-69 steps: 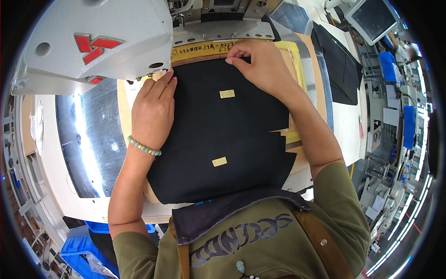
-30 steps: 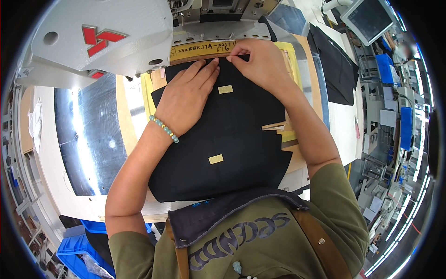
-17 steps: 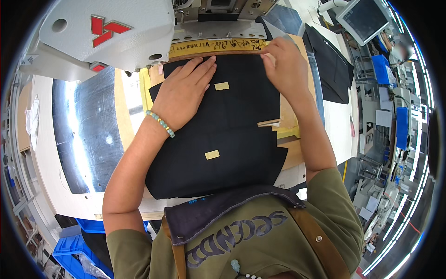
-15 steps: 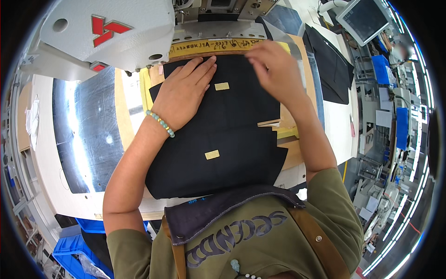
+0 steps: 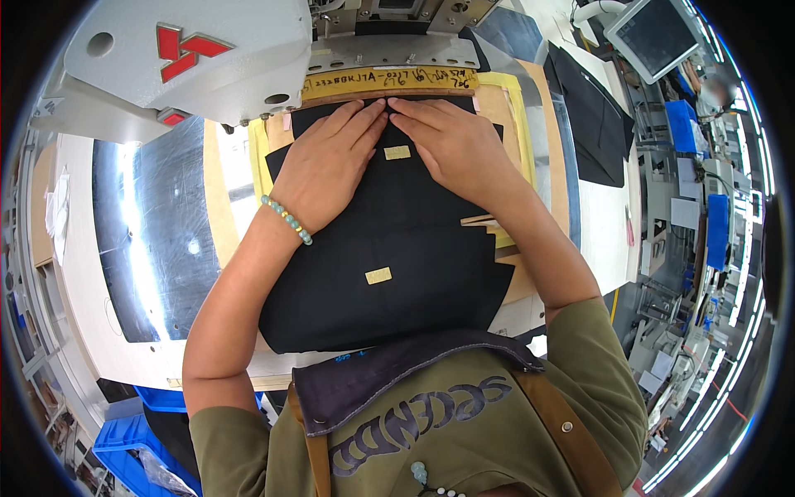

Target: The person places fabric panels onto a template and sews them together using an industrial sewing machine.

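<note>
Black fabric (image 5: 414,240) lies spread before me, its far edge along a yellow strip (image 5: 356,84) with handwriting on it. Two small pale yellow labels sit on the cloth, an upper label (image 5: 397,152) and a lower label (image 5: 378,276). My left hand (image 5: 325,161) rests flat on the upper left of the fabric, fingers stretched toward its far edge. From the other side my right hand (image 5: 451,149) lies on the cloth with its fingers extended, and its fingertips almost meet the left ones. Neither hand holds anything.
A large white sewing machine head (image 5: 199,91) stands at the far left, above a shiny metal plate (image 5: 157,240). More black fabric pieces (image 5: 588,116) lie at right, near a screen (image 5: 652,37). Blue crates (image 5: 132,447) stand low at left.
My right hand has come down and left from above the fabric's right side; its curled fingers are now straight on the cloth beside my left hand. The left hand stays put.
</note>
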The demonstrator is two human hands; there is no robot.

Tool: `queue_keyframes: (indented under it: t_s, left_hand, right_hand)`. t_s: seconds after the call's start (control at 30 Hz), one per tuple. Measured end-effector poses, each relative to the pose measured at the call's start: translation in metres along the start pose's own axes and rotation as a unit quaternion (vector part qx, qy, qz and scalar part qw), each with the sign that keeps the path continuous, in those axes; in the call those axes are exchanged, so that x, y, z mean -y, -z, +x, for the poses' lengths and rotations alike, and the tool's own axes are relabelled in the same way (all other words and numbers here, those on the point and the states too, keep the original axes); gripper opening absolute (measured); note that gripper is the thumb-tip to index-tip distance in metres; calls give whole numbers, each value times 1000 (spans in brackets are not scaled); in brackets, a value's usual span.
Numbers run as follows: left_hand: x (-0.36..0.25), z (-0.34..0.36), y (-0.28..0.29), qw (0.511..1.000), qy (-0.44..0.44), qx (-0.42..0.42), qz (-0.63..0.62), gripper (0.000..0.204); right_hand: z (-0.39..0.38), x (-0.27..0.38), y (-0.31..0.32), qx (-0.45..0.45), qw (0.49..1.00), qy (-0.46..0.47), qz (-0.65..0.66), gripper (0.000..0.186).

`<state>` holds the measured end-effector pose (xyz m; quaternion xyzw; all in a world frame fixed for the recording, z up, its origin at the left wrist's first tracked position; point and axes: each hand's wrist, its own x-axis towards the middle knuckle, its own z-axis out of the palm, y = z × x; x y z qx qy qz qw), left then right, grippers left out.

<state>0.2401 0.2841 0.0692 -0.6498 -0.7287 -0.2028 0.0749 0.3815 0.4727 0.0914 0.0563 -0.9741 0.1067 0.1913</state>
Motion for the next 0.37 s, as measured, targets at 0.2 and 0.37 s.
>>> queue_keyframes:
  t_s: [0.2, 0.37]
  left_hand:
    - [2, -3, 5, 1000, 5, 22, -14, 54]
    - [4, -20, 25, 995, 47, 91, 16, 57]
  right_hand:
    - [4, 6, -3, 6, 1000, -10, -6, 36]
    - [3, 6, -3, 34, 999, -28, -26, 39]
